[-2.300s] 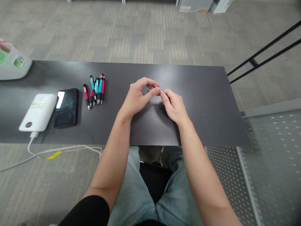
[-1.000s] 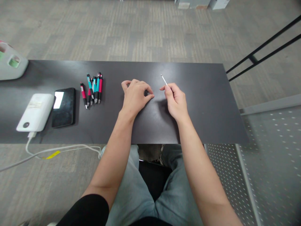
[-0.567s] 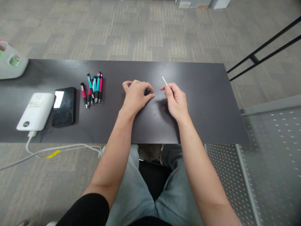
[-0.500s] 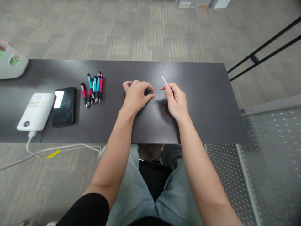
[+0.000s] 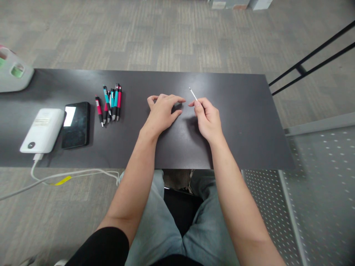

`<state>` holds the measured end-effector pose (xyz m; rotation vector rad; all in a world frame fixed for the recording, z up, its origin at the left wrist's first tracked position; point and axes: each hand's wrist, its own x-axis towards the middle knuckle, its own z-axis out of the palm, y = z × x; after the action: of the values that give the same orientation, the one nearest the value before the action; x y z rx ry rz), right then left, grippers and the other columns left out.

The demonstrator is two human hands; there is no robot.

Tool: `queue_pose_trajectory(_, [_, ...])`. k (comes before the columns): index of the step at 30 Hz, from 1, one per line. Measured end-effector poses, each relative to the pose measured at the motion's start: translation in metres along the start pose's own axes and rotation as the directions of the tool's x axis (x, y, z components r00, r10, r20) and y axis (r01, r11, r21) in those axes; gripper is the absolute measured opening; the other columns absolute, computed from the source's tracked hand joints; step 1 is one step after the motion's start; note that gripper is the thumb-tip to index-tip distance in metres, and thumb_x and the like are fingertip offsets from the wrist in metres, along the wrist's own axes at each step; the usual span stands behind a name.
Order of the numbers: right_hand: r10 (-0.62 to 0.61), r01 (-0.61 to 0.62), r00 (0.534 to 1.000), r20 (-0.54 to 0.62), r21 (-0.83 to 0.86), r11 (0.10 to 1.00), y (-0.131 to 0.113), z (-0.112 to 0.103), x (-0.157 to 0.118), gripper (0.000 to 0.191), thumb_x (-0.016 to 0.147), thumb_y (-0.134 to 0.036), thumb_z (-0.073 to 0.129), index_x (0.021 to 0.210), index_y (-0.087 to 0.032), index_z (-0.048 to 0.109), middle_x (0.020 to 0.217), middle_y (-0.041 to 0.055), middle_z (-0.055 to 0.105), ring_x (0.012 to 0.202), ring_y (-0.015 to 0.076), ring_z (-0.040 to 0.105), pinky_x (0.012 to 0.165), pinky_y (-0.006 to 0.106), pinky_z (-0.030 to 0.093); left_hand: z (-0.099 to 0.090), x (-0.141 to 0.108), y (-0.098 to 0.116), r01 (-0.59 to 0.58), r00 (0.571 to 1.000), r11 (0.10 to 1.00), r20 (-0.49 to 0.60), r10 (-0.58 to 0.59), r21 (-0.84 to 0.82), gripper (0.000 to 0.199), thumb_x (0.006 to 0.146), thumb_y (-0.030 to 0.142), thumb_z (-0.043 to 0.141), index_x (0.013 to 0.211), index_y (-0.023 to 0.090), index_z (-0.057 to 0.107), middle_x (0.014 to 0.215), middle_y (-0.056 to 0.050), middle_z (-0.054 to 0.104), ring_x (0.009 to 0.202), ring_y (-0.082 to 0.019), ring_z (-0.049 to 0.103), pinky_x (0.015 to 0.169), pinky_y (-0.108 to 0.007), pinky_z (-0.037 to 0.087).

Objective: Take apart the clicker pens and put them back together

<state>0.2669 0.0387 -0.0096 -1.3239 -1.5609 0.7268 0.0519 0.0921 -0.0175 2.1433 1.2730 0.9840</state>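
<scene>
My left hand rests low over the dark table, thumb and index finger spread apart with nothing visible between them. Whatever may lie under its palm is hidden. My right hand pinches a thin white pen refill between thumb and fingers, its small dark tip slanting up to the left. The two hands are close together but not touching. Left of them lies a bunch of several pens in teal, red and black, with one red and black pen at the bunch's left side.
On the table, a black phone lies beside a white power bank, whose white cable hangs off the near edge. A whitish jug stands at the far left. A black metal frame rises beyond the right edge.
My left index finger has straightened away from the thumb, and the small dark thing that showed between them is out of sight. My right hand holds the refill as before.
</scene>
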Motion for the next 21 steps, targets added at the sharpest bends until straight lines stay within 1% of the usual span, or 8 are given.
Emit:
queue_pose_trajectory(2, [-0.003,0.003,1.000,-0.004,-0.006,1.000,0.002,0.000,0.000,0.073,0.120,-0.099,0.049,0.109,-0.032,0.078,0.086,0.0036,0.062,0.100,0.0309,0.070,0.096,0.044,0.061,0.001,0.001,-0.003,0.000,1.000,1.000,0.006,0.000,-0.004,0.018,0.096,0.035,0.095,0.112,0.040,0.091,0.115,-0.007,0.091,0.123,-0.045,0.073,0.126,-0.071,0.037])
queue_pose_trajectory(4, [-0.002,0.002,1.000,-0.005,-0.019,1.000,0.003,0.000,0.000,0.073,0.121,-0.098,0.049,0.110,-0.032,0.078,0.086,0.0037,0.063,0.100,0.0310,0.070,0.097,0.045,0.061,0.001,0.001,-0.006,0.002,1.000,1.000,0.009,-0.002,-0.002,0.019,0.094,0.033,0.094,0.111,0.040,0.091,0.111,-0.007,0.090,0.120,-0.045,0.074,0.127,-0.071,0.036])
queue_pose_trajectory(11, [-0.005,0.005,1.000,0.003,-0.011,1.000,0.003,-0.001,-0.001,0.068,0.123,-0.093,0.053,0.111,-0.031,0.080,0.089,0.0043,0.067,0.102,0.0309,0.072,0.098,0.044,0.062,-0.004,0.000,-0.005,0.008,1.000,1.000,0.005,-0.008,0.012,0.024,0.088,0.027,0.094,0.109,0.038,0.090,0.115,-0.006,0.093,0.119,-0.045,0.076,0.126,-0.071,0.036])
queue_pose_trajectory(16, [0.004,-0.004,1.000,0.014,-0.030,1.000,-0.001,-0.001,-0.001,0.066,0.125,-0.090,0.053,0.114,-0.031,0.080,0.090,0.0041,0.068,0.102,0.0305,0.072,0.098,0.043,0.062,-0.005,-0.002,-0.003,0.018,1.000,1.000,-0.014,-0.018,-0.001,0.020,0.089,0.029,0.095,0.106,0.038,0.089,0.109,-0.006,0.091,0.117,-0.044,0.075,0.124,-0.070,0.038])
queue_pose_trajectory(18, [0.012,-0.012,1.000,0.026,-0.027,1.000,-0.003,-0.001,0.000,0.063,0.125,-0.089,0.055,0.115,-0.032,0.080,0.090,0.0040,0.069,0.101,0.0303,0.073,0.096,0.043,0.062,-0.006,-0.003,-0.002,0.022,1.000,1.000,-0.019,-0.022,0.002,0.021,0.089,0.030,0.097,0.106,0.038,0.089,0.110,-0.006,0.091,0.119,-0.044,0.075,0.124,-0.070,0.039])
queue_pose_trajectory(21, [0.013,-0.013,0.999,0.034,-0.013,1.000,-0.004,0.000,0.000,0.062,0.125,-0.088,0.056,0.115,-0.031,0.080,0.091,0.0038,0.071,0.101,0.0300,0.073,0.094,0.042,0.062,-0.008,-0.001,0.003,0.036,0.998,0.999,-0.051,-0.037,-0.028,0.026,0.089,0.033,0.102,0.111,0.038,0.089,0.119,-0.005,0.092,0.124,-0.043,0.077,0.127,-0.068,0.042])
